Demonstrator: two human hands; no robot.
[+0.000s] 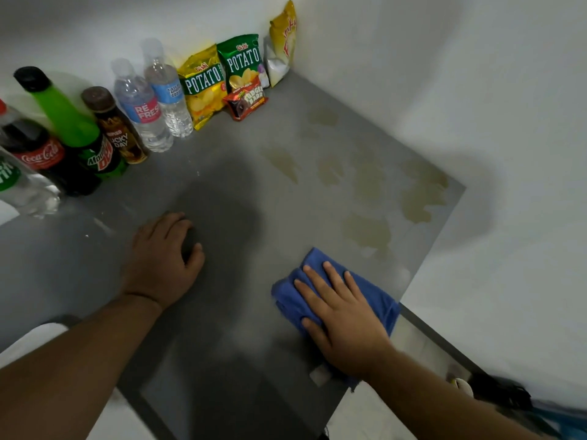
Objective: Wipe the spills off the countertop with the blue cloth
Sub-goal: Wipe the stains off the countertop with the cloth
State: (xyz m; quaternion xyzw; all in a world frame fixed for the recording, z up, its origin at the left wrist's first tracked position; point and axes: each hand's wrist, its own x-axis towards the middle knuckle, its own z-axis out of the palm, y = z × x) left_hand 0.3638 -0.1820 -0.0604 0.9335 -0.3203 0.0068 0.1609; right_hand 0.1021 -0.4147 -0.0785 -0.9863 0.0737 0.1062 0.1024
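Near the countertop's (222, 328) front right edge lies the bunched blue cloth (374, 296), soft, limp and light, best driven by flat palm pressure. On it the right hand (343, 315) presses, fingers spread. Yellowish spills (419, 198) wait just beyond. Well apart, the left hand (162, 262) braces empty, fingers curled.

A grey countertop (241, 173) carries yellowish spills (422, 195), a blue cloth (374, 290), bottles (139, 106) and snack bags (203, 87) along the wall.
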